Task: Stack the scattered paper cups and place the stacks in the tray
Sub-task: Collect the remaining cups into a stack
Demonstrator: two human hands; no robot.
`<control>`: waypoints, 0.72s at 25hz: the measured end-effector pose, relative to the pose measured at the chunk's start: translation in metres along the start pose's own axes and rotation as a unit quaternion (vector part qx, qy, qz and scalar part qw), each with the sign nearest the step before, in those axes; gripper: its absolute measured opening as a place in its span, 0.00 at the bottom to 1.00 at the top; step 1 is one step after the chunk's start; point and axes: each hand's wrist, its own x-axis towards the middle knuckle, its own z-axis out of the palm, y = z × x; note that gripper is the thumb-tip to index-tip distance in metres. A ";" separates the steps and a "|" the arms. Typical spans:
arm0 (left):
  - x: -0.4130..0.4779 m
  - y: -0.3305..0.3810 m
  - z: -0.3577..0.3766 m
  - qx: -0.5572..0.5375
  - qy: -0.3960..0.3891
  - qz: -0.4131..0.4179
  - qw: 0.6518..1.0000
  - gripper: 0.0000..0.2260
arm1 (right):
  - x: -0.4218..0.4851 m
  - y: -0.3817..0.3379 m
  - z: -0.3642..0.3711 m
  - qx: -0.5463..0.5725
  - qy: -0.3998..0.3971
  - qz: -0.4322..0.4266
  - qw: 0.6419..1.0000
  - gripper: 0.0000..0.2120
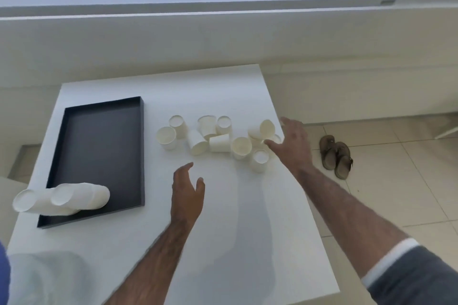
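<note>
Several white paper cups (pixel 219 143) lie scattered on the white table (pixel 243 218), some upright, some on their sides. A black tray (pixel 99 146) sits at the left. Two stacks of cups (pixel 62 197) lie on their sides at the tray's near end, sticking out over its left rim. My right hand (pixel 292 143) reaches over the right end of the cluster with fingers spread, its fingertips at a cup (pixel 275 138) by the table's edge, and it holds nothing. My left hand (pixel 187 193) hovers open over bare table, just below the cluster.
A pair of brown sandals (pixel 335 156) stands on the tiled floor to the right of the table. A low white wall runs behind the table. Something pale and blurred (pixel 42 277) sits at the table's near left corner.
</note>
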 end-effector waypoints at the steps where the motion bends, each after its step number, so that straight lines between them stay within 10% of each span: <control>1: 0.003 0.004 0.003 -0.005 0.001 0.002 1.000 0.21 | 0.014 -0.003 0.001 -0.040 -0.047 -0.012 0.998 0.42; 7: 0.003 0.002 0.004 -0.030 -0.020 -0.009 0.999 0.20 | 0.057 -0.003 0.032 -0.151 -0.140 -0.048 0.977 0.48; 18: -0.001 0.000 -0.028 -0.082 -0.023 -0.038 0.996 0.09 | 0.035 -0.005 0.020 -0.085 -0.079 -0.076 0.990 0.35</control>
